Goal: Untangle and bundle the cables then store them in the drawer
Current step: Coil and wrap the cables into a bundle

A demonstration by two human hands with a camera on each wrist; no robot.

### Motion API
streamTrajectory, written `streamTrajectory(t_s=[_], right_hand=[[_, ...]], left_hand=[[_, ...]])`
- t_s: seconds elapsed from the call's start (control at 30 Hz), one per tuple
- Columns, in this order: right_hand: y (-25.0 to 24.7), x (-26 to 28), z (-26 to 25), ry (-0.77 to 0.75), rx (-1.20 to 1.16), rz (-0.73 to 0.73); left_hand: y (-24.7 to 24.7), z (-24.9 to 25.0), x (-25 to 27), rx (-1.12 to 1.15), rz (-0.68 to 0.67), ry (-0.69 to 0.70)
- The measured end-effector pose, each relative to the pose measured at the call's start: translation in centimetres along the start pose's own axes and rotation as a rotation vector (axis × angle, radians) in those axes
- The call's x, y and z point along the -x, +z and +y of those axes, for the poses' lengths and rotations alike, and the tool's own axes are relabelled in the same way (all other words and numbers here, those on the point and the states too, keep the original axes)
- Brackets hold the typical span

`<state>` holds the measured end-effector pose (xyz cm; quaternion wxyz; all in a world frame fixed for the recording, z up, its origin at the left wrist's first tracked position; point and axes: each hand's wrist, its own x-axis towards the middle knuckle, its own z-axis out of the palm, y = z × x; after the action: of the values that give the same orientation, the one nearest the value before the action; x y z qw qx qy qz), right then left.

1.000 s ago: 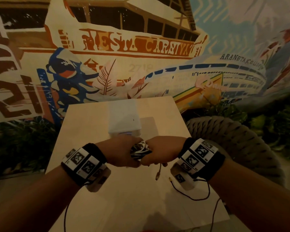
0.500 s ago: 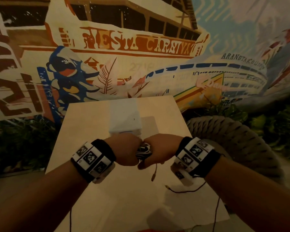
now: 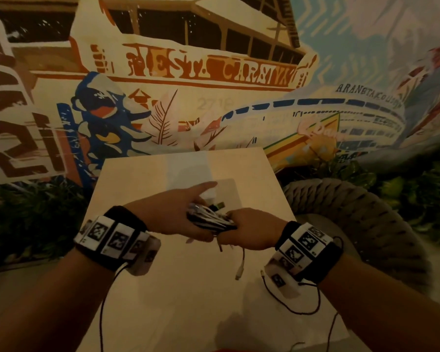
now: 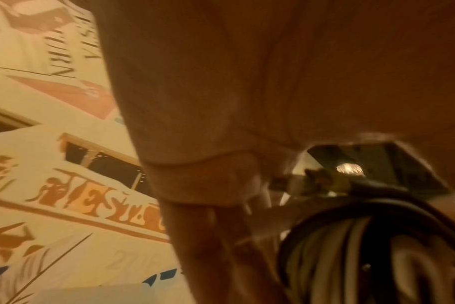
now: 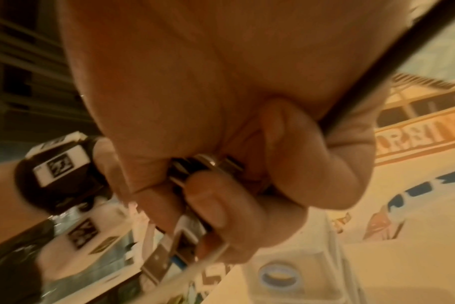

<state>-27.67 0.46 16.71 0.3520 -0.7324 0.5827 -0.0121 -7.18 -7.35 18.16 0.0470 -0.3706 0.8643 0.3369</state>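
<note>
- Cables (image 3: 210,219): black and white, coiled into a flat bundle held above the surface, its length running from 10 o'clock to 4 o'clock.
- A loose white end with a plug (image 3: 238,274) hangs below, toward 6 o'clock.
- Metal plug tips (image 5: 156,261) stick out of the bundle.

Painted mural wall (image 3: 214,80) behind pale table (image 3: 188,301), woven chair (image 3: 366,224) beside
</note>
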Motion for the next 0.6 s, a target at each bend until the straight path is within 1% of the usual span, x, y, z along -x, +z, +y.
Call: streamTrajectory(t_s=[0.07, 0.17, 0.27, 0.37, 0.47, 0.53, 0.6], right_hand=[[-0.6, 0.4, 0.5, -0.021, -0.078, 0.037], [-1.4, 0.9, 1.1, -0.069, -0.229, 0.089], [-1.6, 1.1, 0.9, -0.109, -0.444, 0.101], [-1.4, 1.2, 0.2, -0.176, -0.697, 0.027], [-0.8, 1.1, -0.7, -0.230, -0.774, -0.092], [-0.5, 1.1, -1.3, -0.236, -0.853, -0.130], [-0.6, 1.1, -1.7, -0.212, -0.957, -0.137]], left_hand=[[-0.5, -1.2, 1.0, 0.261, 0.086, 0.044], [0.5, -3.2, 2.2, 0.651, 0.206, 0.108], [2.5, -3.6, 2.3, 0.889, 0.258, 0.175], [4.3, -1.6, 1.7, 0.975, 0.266, 0.240], [4.5, 1.1, 0.9, 0.926, 0.295, 0.282], [4.6, 2.6, 0.5, 0.988, 0.308, 0.435], [4.3, 3.8, 0.7, 1.143, 0.329, 0.508]])
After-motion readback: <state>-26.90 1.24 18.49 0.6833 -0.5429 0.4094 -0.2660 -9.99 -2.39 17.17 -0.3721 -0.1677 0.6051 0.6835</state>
